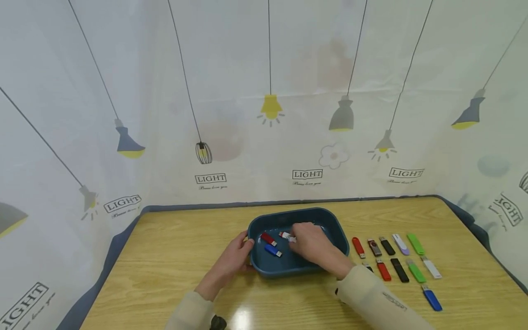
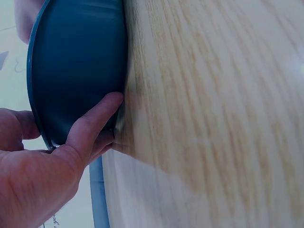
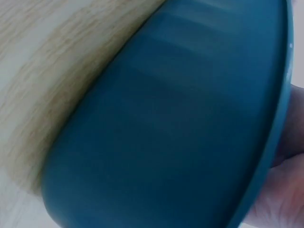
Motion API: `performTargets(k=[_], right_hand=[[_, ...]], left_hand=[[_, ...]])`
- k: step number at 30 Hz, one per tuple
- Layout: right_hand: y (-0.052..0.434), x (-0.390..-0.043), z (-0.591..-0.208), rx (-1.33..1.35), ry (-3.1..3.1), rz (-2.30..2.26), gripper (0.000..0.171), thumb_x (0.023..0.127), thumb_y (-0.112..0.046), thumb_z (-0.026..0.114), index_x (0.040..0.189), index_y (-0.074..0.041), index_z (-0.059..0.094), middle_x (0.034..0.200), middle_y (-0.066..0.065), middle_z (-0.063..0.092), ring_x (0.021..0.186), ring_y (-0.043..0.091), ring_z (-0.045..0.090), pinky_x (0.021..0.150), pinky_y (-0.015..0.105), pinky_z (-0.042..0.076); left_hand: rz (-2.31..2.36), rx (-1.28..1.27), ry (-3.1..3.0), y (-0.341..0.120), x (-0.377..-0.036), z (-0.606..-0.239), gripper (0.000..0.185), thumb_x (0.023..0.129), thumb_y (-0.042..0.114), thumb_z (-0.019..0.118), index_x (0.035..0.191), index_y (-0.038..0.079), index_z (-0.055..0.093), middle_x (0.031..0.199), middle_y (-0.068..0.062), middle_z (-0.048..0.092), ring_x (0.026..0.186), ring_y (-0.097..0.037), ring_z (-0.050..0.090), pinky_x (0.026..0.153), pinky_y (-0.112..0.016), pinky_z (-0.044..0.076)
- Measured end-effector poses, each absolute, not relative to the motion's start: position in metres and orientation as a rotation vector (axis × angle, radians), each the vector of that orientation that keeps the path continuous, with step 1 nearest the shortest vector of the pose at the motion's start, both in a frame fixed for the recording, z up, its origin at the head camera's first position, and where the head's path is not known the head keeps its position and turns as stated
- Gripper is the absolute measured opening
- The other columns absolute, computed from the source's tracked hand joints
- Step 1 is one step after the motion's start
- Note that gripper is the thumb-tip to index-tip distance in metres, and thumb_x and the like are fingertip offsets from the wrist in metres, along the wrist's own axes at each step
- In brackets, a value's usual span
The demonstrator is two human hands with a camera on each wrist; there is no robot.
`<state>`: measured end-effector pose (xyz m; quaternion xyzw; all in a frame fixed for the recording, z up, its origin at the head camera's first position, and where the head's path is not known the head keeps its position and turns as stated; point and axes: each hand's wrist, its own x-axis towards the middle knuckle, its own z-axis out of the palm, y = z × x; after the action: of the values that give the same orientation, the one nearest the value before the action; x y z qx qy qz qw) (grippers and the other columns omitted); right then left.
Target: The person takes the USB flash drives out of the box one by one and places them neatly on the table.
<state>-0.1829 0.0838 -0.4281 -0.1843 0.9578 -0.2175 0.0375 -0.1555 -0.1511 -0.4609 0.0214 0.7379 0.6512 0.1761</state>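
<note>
With the left hand (image 1: 237,253) gripping the tray (image 1: 336,229) rim on the desk (image 1: 165,256), the right hand (image 1: 311,243), fingers curled, pinches a red-and-white stick (image 1: 284,235) inside; best lift it straight, tray steadied.

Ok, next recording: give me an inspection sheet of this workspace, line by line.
Surface: light wooden table, glare spot near the front edge.
Job's things: blue tray holding a red stick, a blue stick and a red-and-white stick.
Clutter: rows of USB sticks right of the tray, in red, black, white, green and blue.
Grippers: left hand grips the tray's left rim; right hand is inside the tray, pinching the red-and-white stick.
Cables: nothing seen.
Surroundings: white curtain printed with lamps on three sides.
</note>
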Motion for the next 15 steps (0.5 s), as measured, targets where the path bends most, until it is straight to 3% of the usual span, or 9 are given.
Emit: performTargets(k=[15], right_hand=[[0.107, -0.162, -0.407, -0.478, 3.004, -0.798, 0.013, 0.091, -0.016, 0.077, 0.097, -0.01, 0.067, 0.083, -0.002, 0.059, 0.071, 0.014, 0.052, 0.064, 0.033, 0.049]], left_hand=[[1.85, 0.064, 2.103, -0.15, -0.153, -0.46, 0.055, 0.114, 0.019, 0.037, 0.16, -0.006, 0.023, 0.155, -0.036, 0.037, 0.125, -0.047, 0.057, 0.08, -0.051, 0.063]])
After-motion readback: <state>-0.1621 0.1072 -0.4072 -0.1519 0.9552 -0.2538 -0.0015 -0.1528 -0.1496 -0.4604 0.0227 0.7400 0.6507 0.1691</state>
